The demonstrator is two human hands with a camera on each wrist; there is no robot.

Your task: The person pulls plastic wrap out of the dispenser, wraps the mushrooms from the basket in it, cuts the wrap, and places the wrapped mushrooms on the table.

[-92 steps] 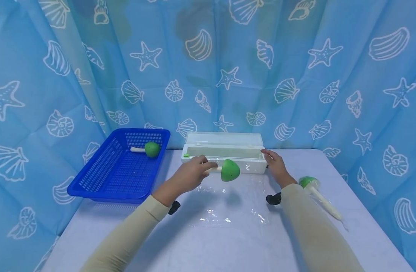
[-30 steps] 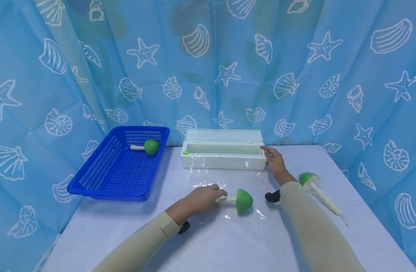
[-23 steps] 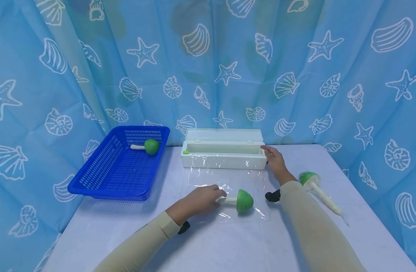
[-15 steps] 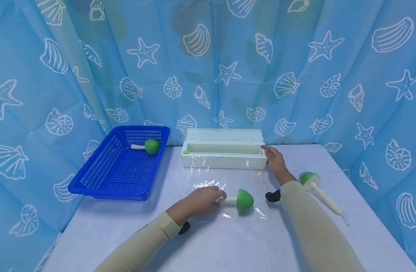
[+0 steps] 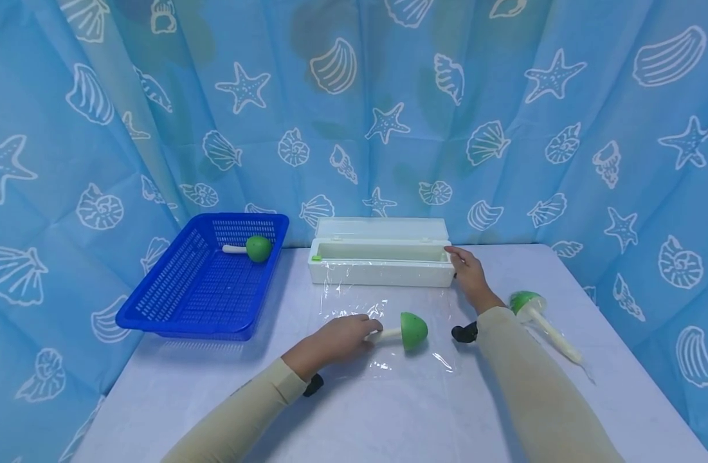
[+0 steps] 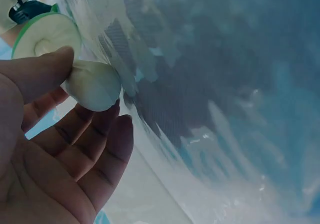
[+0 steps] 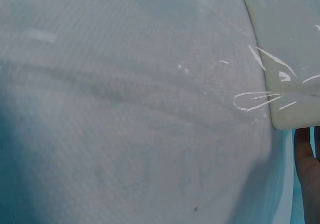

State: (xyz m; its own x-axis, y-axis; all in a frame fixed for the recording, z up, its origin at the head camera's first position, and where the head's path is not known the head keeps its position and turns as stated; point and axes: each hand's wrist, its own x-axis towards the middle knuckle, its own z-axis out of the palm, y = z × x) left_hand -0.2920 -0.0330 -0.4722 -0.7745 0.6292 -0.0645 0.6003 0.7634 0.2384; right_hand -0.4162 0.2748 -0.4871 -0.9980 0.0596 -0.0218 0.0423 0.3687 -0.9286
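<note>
My left hand (image 5: pixel 344 337) pinches the pale stem of a toy mushroom with a green cap (image 5: pixel 414 331). It is just over a sheet of clear plastic film (image 5: pixel 388 370). In the left wrist view, the thumb and fingertips hold the rounded stem end (image 6: pixel 95 87). The film runs from a white cling film dispenser (image 5: pixel 382 275), whose lid (image 5: pixel 382 227) stands raised at the back. My right hand (image 5: pixel 471 278) touches the dispenser's right end with fairly straight fingers. The right wrist view shows only part of those fingers (image 7: pixel 304 159) against it; the thumb is hidden.
A blue plastic basket (image 5: pixel 186 334) on the left holds another green-capped toy mushroom (image 5: pixel 258 249). A film-wrapped toy mushroom (image 5: pixel 553 337) lies on the table beside my right forearm. A blue shell-patterned curtain (image 5: pixel 354 128) hangs behind the white-covered table (image 5: pixel 365 424).
My left hand has brought the mushroom from near the dispenser down towards the table's front. Most recently the cap has shifted slightly upward in the view. My right hand has stayed at the dispenser's end.
</note>
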